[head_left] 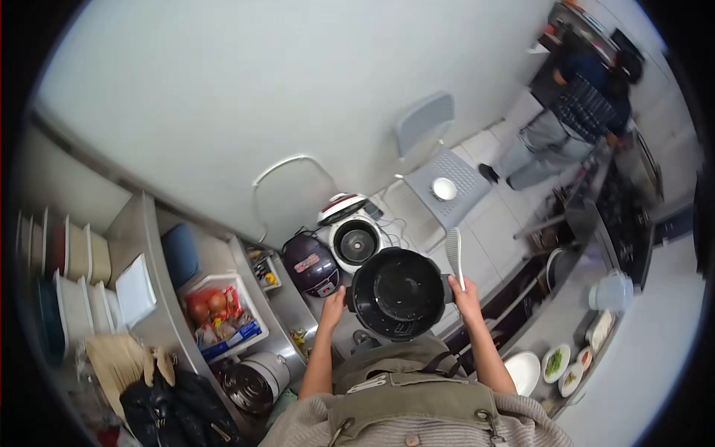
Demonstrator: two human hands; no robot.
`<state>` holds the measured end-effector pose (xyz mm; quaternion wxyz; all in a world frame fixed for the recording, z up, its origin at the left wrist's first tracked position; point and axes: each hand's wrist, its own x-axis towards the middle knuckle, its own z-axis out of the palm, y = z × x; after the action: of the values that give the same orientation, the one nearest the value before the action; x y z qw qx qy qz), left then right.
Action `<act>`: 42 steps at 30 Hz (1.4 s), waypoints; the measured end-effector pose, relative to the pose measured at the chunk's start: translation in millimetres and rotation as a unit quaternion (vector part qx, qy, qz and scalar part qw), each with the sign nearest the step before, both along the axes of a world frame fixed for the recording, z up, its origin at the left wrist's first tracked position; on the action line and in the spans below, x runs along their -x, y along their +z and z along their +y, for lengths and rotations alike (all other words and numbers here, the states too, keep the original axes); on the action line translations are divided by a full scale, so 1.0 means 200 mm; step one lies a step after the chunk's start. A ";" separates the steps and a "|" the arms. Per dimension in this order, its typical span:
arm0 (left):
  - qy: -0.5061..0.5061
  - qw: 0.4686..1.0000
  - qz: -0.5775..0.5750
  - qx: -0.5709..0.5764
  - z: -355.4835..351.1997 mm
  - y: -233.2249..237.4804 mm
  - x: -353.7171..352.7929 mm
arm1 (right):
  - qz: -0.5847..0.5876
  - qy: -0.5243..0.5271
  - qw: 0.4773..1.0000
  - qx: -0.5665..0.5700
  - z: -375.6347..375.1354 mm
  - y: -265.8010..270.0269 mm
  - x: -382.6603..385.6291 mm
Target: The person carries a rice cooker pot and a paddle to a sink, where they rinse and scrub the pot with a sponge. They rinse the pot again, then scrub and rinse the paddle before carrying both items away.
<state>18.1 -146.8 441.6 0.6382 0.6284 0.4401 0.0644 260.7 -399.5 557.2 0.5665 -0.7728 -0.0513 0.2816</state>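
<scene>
A black rice cooker pot [398,292] hangs in front of my body, with a few pale specks inside. My left hand [333,311] grips its left handle. My right hand [466,301] is closed round the opposite handle and also holds a white rice paddle [455,253], which points up and away from me. Just beyond the pot stands a white rice cooker [357,240] with its lid raised and a dark hollow inside. Beside it is a dark purple rice cooker [310,264] with its lid down.
A grey chair [465,186] bearing a white bowl [445,189] stands ahead by the wall. At far right is another person [573,119]. Shelves with a bin of onions [223,309] line the left. Plates of food [555,363] rest on the right counter.
</scene>
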 end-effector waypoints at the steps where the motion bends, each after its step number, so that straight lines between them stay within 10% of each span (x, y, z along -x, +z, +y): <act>1: 0.014 0.998 -0.042 0.037 -0.05 0.14 -0.04 | -0.006 -0.009 1.000 0.014 -0.02 0.05 0.03; 16: -0.157 0.985 -0.032 0.069 -0.30 0.42 -0.89 | 0.144 -0.264 0.954 0.001 -0.62 0.07 -0.08; 26: -0.318 0.946 -0.064 -0.001 -0.50 0.49 -1.79 | -0.097 -0.310 0.944 0.058 -0.97 0.00 -0.55; 34: -0.537 0.843 0.022 -0.030 -0.82 0.29 -2.23 | -0.104 -0.484 0.857 0.145 -1.10 0.19 -0.26; 42: -0.774 0.615 -0.008 -0.151 -1.39 0.20 -2.42 | -0.022 -0.682 0.713 0.161 -1.01 0.04 0.23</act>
<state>502.3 -425.2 481.8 0.3507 0.8229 -0.2305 -0.3830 214.9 -601.3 564.8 0.4703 -0.6839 0.5228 -0.1943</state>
